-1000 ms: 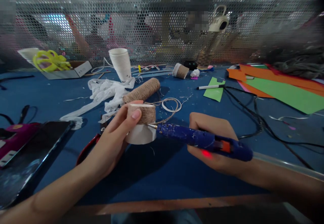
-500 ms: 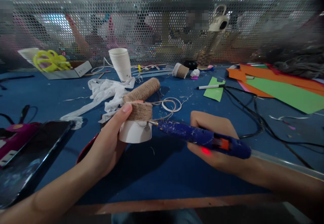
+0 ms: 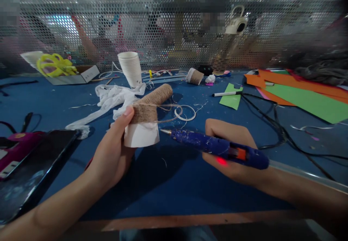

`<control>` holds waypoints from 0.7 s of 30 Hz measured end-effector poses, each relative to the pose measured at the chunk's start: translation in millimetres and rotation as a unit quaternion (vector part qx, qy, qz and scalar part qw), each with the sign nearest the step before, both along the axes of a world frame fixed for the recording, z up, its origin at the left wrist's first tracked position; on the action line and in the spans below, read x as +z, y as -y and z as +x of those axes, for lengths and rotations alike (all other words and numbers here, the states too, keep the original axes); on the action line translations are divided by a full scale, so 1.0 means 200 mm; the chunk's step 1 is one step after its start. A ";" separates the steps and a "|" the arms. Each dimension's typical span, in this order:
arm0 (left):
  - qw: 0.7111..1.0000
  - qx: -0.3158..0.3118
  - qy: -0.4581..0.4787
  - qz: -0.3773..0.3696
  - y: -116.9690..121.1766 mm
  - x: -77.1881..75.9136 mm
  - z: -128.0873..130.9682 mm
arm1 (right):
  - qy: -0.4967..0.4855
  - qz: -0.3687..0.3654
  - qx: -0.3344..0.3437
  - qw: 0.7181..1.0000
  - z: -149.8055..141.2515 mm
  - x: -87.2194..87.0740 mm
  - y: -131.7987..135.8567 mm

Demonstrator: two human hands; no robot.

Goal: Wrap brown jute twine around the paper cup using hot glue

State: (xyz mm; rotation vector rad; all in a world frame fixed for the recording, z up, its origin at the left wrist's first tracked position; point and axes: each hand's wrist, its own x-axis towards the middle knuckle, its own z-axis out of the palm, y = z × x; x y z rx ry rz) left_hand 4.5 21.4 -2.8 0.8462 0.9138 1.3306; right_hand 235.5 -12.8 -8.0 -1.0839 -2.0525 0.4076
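Note:
My left hand [image 3: 112, 148] is closed on a white paper cup [image 3: 141, 135], tilted, its upper part wound with brown twine [image 3: 145, 113]. A loose strand of the twine loops off to the right. In my right hand [image 3: 231, 139] is a blue glue gun [image 3: 203, 142], its metal tip pointing left, a small gap from the cup's side. A clear glue stick [image 3: 304, 175] extends from the gun's back, and a red light glows near its grip. Just behind the wrapped cup lies a roll of twine [image 3: 160, 94].
White cloth strips [image 3: 116, 97] and stacked paper cups [image 3: 129, 68] lie beyond my left hand. At the left are a dark phone-like slab [image 3: 40, 164] and yellow scissors or tape [image 3: 56, 66]. Coloured sheets [image 3: 307, 97], black cables [image 3: 280, 128] and a marker [image 3: 227, 93] are at the right. A perforated metal screen [image 3: 168, 23] stands behind.
The cup in my left hand has shifted slightly left and up and turned, away from the glue gun tip that was touching it. The right hand has barely moved.

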 end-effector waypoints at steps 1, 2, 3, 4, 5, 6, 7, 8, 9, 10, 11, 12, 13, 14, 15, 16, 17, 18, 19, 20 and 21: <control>1.000 0.007 -0.003 0.000 0.00 0.00 0.00 | -0.005 0.001 0.006 1.000 0.00 0.00 0.00; 1.000 0.008 -0.008 -0.004 0.00 0.00 0.00 | -0.013 0.002 0.010 1.000 0.00 0.00 0.01; 1.000 -0.001 -0.011 -0.012 0.00 0.00 0.00 | -0.024 0.000 0.014 1.000 0.00 0.00 0.02; 1.000 -0.014 -0.016 -0.020 0.01 -0.01 -0.01 | -0.038 -0.001 0.015 0.999 0.00 0.00 0.02; 0.999 -0.030 -0.024 -0.028 0.01 -0.01 -0.01 | -0.058 0.003 0.015 0.998 0.00 0.00 0.03; 0.998 -0.048 -0.034 -0.035 0.02 -0.01 -0.01 | -0.082 0.014 0.015 0.996 0.00 0.00 0.03; 0.996 -0.066 -0.046 -0.039 0.02 -0.01 -0.02 | -0.106 0.026 0.014 0.994 0.00 -0.01 0.03; 0.994 -0.084 -0.058 -0.043 0.03 -0.02 -0.02 | -0.125 0.038 0.012 0.991 -0.01 -0.01 0.03; 0.992 -0.098 -0.070 -0.047 0.03 -0.02 -0.02 | -0.141 0.048 0.008 0.989 -0.01 -0.01 0.03; 0.989 -0.110 -0.080 -0.052 0.04 -0.02 -0.01 | -0.150 0.055 0.001 0.987 -0.01 -0.01 0.03; 0.987 -0.117 -0.089 -0.056 0.04 -0.02 -0.01 | -0.152 0.054 -0.004 0.987 -0.02 -0.01 0.02; 0.986 -0.120 -0.097 -0.059 0.05 -0.02 -0.01 | -0.149 0.051 -0.007 0.987 -0.03 0.00 0.02; 0.986 -0.119 -0.104 -0.062 0.05 -0.02 0.00 | -0.146 0.050 -0.006 0.988 -0.03 0.00 0.02; 0.985 -0.118 -0.106 -0.065 0.05 -0.02 0.00 | -0.142 0.048 -0.002 0.989 -0.04 0.00 0.01; 0.985 -0.116 -0.106 -0.067 0.05 -0.02 0.00 | -0.141 0.044 0.001 0.989 -0.04 -0.01 0.01; 0.986 -0.115 -0.104 -0.069 0.05 -0.02 0.01 | -0.140 0.037 0.004 0.989 -0.05 -0.01 0.00; 0.986 -0.114 -0.101 -0.069 0.05 -0.03 0.01 | -0.141 0.030 0.005 0.990 -0.05 -0.02 0.00; 0.986 -0.117 -0.097 -0.068 0.05 -0.03 0.01 | -0.140 0.020 0.004 0.990 -0.05 -0.03 -0.01; 0.986 -0.121 -0.094 -0.067 0.05 -0.03 0.01 | -0.135 0.010 0.004 0.991 -0.05 -0.04 -0.01; 0.986 -0.124 -0.093 -0.066 0.05 -0.03 0.01 | -0.131 0.001 0.005 0.991 -0.05 -0.05 -0.01; 0.985 -0.128 -0.092 -0.064 0.05 -0.03 0.01 | -0.129 -0.007 0.003 0.992 -0.05 -0.06 -0.01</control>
